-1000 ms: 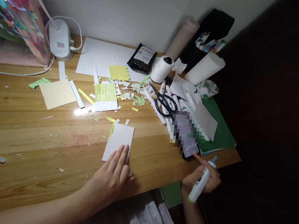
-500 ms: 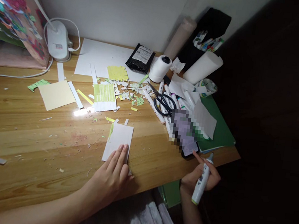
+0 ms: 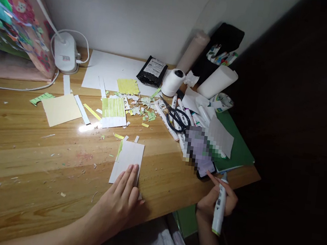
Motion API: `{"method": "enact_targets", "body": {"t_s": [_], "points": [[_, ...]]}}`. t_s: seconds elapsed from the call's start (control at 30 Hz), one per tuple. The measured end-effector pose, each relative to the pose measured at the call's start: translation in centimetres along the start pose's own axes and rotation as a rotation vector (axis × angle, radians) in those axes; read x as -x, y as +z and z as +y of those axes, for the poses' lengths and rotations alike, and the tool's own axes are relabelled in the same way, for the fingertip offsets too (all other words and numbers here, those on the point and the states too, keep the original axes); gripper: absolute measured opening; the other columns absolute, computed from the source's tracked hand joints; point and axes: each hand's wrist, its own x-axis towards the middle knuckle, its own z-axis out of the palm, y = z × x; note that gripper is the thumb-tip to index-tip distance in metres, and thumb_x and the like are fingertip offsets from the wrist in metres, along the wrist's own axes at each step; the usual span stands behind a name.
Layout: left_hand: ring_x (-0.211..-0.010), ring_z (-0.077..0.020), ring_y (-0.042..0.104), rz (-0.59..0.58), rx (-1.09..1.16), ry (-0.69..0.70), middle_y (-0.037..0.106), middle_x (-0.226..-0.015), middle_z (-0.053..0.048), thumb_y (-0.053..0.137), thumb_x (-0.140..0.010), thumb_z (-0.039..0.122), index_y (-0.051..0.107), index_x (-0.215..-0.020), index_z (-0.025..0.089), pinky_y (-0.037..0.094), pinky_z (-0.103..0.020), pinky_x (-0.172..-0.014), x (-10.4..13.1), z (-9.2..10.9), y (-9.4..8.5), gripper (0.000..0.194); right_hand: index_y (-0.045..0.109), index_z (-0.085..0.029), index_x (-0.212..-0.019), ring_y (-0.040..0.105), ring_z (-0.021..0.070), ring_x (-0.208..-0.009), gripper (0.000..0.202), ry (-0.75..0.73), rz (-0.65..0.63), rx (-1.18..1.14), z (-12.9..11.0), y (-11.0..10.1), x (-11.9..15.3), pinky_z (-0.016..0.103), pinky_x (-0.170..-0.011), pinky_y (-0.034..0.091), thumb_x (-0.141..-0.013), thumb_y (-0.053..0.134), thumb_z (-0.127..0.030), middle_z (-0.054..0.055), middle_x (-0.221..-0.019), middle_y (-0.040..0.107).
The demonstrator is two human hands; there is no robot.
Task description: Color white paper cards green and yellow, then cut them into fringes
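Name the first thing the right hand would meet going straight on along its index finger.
The phone, most likely: the right hand points at its lower end, though depth leaves contact unclear.

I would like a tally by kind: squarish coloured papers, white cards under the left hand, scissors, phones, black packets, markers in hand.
Squarish coloured papers: 3 (cream paper, yellow paper, green-striped paper)
White card under left hand: 1 visible
Scissors: 1
Phone: 1
Black packet: 1
Marker in right hand: 1
Total: 8
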Motion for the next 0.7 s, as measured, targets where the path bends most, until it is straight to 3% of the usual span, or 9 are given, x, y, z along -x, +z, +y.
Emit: {"method": "enact_targets", "body": {"t_s": [0.23, 0.43, 0.6, 0.7], "points": [[-0.118, -0.0305, 0.051, 0.030, 0.016, -0.020, 0.054, -0.123, -0.026, 0.034, -0.094, 0.022, 0.055, -0.079, 0.009, 0.037, -0.042, -0.101, 0.1, 0.0, 0.1, 0.029, 0.055, -0.015, -0.092, 0.064, 0.0285, -0.077, 0.014, -0.076, 0.105, -0.007, -0.6, 0.3, -0.4, 0.048, -0.072, 0.049, -0.080, 0.053, -0.023, 0.010, -0.078, 0.067], [-0.116, -0.0308, 0.053, 0.049, -0.007, -0.038, 0.057, -0.120, -0.025, 0.028, -0.094, 0.019, 0.055, -0.074, 0.010, 0.036, -0.041, -0.102, 0.0, 0.3, 0.1, 0.035, 0.056, -0.015, -0.091, 0.064, 0.0258, -0.072, 0.012, -0.104, 0.099, -0.041, -1.1, 0.3, -0.6, 0.043, -0.068, 0.049, -0.080, 0.054, -0.019, 0.009, -0.077, 0.067], [-0.117, -0.0297, 0.052, 0.061, -0.002, -0.059, 0.056, -0.122, -0.023, 0.027, -0.094, 0.019, 0.057, -0.081, 0.008, 0.031, -0.041, -0.106, 0.2, 0.6, 0.4, 0.034, 0.054, -0.013, -0.094, 0.063, 0.0238, -0.075, 0.013, -0.099, 0.094, -0.025, -0.9, 0.2, -0.5, 0.042, -0.071, 0.048, -0.083, 0.052, -0.021, 0.009, -0.079, 0.065], [-0.116, -0.0289, 0.053, 0.089, 0.027, -0.079, 0.056, -0.123, -0.022, 0.028, -0.094, 0.019, 0.057, -0.081, 0.009, 0.037, -0.039, -0.101, 0.0, 0.2, 0.2, 0.033, 0.055, -0.013, -0.094, 0.062, 0.0244, -0.074, 0.014, -0.085, 0.105, -0.039, -0.6, 0.3, -0.4, 0.042, -0.070, 0.048, -0.083, 0.053, -0.022, 0.010, -0.079, 0.065]]}}
